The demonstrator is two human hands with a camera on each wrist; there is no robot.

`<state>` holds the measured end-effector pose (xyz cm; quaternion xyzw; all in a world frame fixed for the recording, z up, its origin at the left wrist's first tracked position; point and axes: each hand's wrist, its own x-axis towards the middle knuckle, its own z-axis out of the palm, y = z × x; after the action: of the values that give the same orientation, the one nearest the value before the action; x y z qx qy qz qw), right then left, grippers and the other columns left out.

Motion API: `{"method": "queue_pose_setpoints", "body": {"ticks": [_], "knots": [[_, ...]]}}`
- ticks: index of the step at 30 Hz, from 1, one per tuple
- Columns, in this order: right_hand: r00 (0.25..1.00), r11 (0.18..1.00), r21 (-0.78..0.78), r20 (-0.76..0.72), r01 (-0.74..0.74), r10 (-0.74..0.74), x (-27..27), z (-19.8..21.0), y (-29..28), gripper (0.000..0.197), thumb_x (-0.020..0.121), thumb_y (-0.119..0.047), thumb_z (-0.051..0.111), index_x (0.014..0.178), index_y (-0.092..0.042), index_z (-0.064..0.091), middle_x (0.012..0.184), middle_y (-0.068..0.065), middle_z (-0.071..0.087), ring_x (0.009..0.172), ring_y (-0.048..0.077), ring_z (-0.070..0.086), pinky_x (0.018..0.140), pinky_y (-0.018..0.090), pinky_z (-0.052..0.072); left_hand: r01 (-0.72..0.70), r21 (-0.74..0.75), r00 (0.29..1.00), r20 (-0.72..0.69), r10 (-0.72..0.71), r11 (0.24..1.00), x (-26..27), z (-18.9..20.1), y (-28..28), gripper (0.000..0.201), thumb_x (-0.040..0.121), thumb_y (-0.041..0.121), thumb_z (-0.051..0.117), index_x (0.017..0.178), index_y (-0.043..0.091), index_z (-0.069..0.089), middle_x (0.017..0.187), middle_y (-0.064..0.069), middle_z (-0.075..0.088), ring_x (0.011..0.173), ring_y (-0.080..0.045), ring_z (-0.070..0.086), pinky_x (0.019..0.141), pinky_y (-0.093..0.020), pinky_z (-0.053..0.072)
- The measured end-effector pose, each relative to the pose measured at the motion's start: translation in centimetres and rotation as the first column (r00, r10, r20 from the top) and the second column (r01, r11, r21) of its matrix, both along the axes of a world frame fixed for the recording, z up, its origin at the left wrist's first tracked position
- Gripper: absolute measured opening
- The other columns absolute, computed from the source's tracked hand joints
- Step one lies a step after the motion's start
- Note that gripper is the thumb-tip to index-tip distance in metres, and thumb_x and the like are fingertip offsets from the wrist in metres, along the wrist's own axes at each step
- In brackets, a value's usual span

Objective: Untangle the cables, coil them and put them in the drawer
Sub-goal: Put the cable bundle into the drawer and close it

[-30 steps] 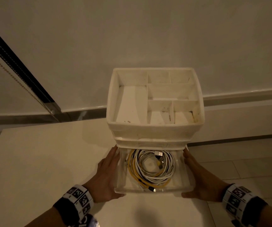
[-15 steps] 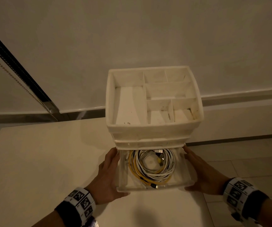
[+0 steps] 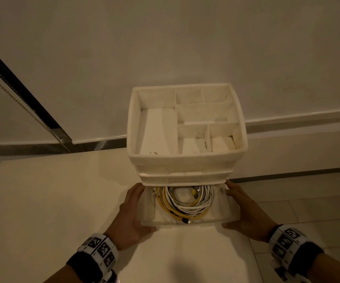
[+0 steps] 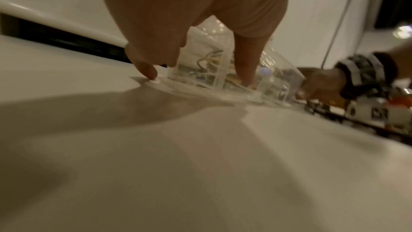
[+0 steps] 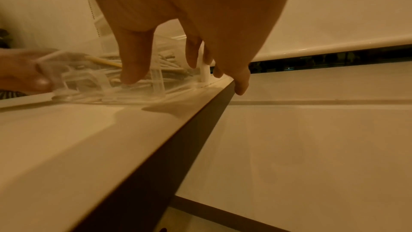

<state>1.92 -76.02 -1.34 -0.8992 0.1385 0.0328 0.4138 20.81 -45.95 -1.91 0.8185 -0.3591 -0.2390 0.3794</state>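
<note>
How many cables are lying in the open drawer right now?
2. A yellow cable is coiled outermost in the drawer, and a white cable is coiled just inside it. The coils' far edge sits under the organizer, so another could be hidden.

Coiled cables (image 3: 187, 207) (white, yellow), in half-open drawer (image 3: 220, 208)
</note>
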Motion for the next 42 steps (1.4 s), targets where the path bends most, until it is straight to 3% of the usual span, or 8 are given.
{"method": "queue_pose_setpoints", "body": {"ticks": [3,7,11,15,23,33,38,42], "knots": [[1.0,1.0,0.025,-0.015,-0.007,0.007,0.2,0.0,0.3,0.084,0.057,-0.042,0.086,0.127,-0.044,0.039,0.151,-0.037,0.0,0.14,-0.003,0.015,0.111,0.028,0.026,-0.047,-0.089,0.98,-0.195,0.029,0.995,0.3,0.3,-0.1,0.123,0.054,0.032,0.096,0.146,0.035,0.014,0.148,0.023,0.033,0.136,0.0,0.038,0.112,-0.037,0.04],[0.995,0.987,0.127,-0.019,0.095,-0.093,0.4,1.1,0.2,0.101,0.057,-0.022,0.089,0.123,-0.065,0.025,0.143,-0.039,0.02,0.131,-0.003,0.033,0.111,0.036,0.035,-0.031,-0.002,0.982,-0.189,0.03,1.0,0.9,0.5,-0.4,0.141,0.05,0.035,0.096,0.148,0.046,-0.005,0.148,0.028,0.018,0.14,-0.001,0.027,0.113,-0.037,0.035],[0.996,0.978,0.199,-0.078,0.059,-0.044,1.1,2.2,-0.3,0.123,0.059,-0.011,0.089,0.135,-0.056,0.003,0.123,-0.062,0.015,0.114,-0.033,0.026,0.095,0.004,0.032,0.036,0.145,0.993,-0.116,-0.019,0.989,2.2,0.0,-0.2,0.15,0.05,0.055,0.09,0.147,0.044,-0.024,0.158,0.023,-0.01,0.148,-0.006,0.003,0.121,-0.041,0.018],[0.986,0.977,0.212,-0.168,0.025,0.011,1.9,2.5,-0.4,0.13,0.061,-0.012,0.087,0.138,-0.054,-0.008,0.141,-0.031,0.023,0.128,-0.004,0.029,0.1,0.021,0.033,0.029,0.159,0.992,-0.122,-0.009,0.987,1.6,0.5,-0.6,0.135,0.053,0.05,0.09,0.143,0.059,-0.009,0.147,0.029,0.024,0.135,-0.001,0.029,0.113,-0.029,0.028],[0.962,0.951,0.14,-0.024,0.274,-0.273,2.9,0.2,-1.1,0.083,0.065,-0.015,0.086,0.134,-0.027,0.043,0.123,-0.018,0.056,0.11,0.007,0.053,0.098,0.035,0.044,-0.366,0.058,0.928,-0.05,0.369,0.929,1.1,-0.2,-2.5,0.065,0.065,0.021,0.09,0.121,0.032,0.059,0.105,0.017,0.069,0.087,0.01,0.063,0.083,-0.011,0.05],[0.849,0.854,0.111,0.097,0.509,-0.519,4.2,-1.1,-0.2,0.045,0.073,-0.014,0.082,0.114,-0.019,0.062,0.098,-0.005,0.068,0.096,0.016,0.06,0.082,0.026,0.041,-0.507,0.115,0.861,0.024,0.508,0.854,1.4,-0.1,-4.9,0.029,0.078,0.028,0.081,0.097,0.019,0.062,0.083,0.006,0.073,0.075,-0.007,0.062,0.059,0.002,0.037],[0.828,0.832,0.087,0.089,0.548,-0.554,4.9,-0.7,0.3,0.035,0.077,-0.015,0.079,0.107,-0.016,0.061,0.089,-0.004,0.065,0.085,0.016,0.059,0.071,0.018,0.042,-0.52,0.151,0.853,0.051,0.519,0.84,1.8,0.1,-5.3,0.03,0.08,0.031,0.078,0.1,0.015,0.063,0.087,0.0,0.073,0.079,-0.017,0.064,0.071,-0.022,0.047],[0.818,0.82,0.019,0.061,0.572,-0.572,5.2,-1.7,0.3,0.032,0.079,-0.025,0.076,0.108,-0.02,0.062,0.095,-0.001,0.069,0.091,0.023,0.063,0.084,0.036,0.051,-0.504,0.186,0.862,0.042,0.506,0.843,1.9,0.3,-5.5,0.029,0.082,0.032,0.076,0.1,0.014,0.061,0.086,-0.003,0.07,0.078,-0.019,0.064,0.071,-0.025,0.051]]}}
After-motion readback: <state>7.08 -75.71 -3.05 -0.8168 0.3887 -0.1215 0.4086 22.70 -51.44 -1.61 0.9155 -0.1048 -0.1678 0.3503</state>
